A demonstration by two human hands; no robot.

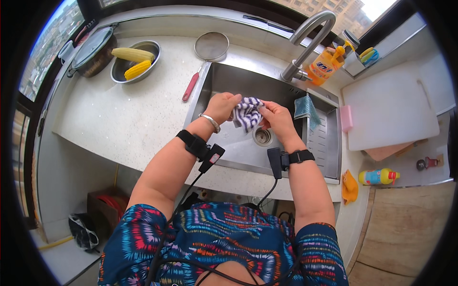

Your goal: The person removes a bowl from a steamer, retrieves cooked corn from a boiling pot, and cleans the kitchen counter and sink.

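Observation:
A purple-and-white striped cloth (249,111) hangs bunched between my two hands, above the stainless-steel sink (229,152). My left hand (222,106) pinches its upper left side, and a silver bangle circles that wrist. On the cloth's right side, my right hand (278,119) grips it with thumb and fingers. Just below the cloth, the drain strainer (263,136) shows in the basin floor. The curved faucet (315,34) rises behind the sink. Over the divider to the right drapes a teal cloth (307,111).
Left on the counter stand a lidded pot (93,53) and a metal bowl (116,73) of corn. A red-handled strainer (190,87) lies beside the sink. To the right are an orange soap bottle (323,68), cutting board (390,107), pink sponge (346,118), orange cloth (349,187) and yellow bottle (377,176).

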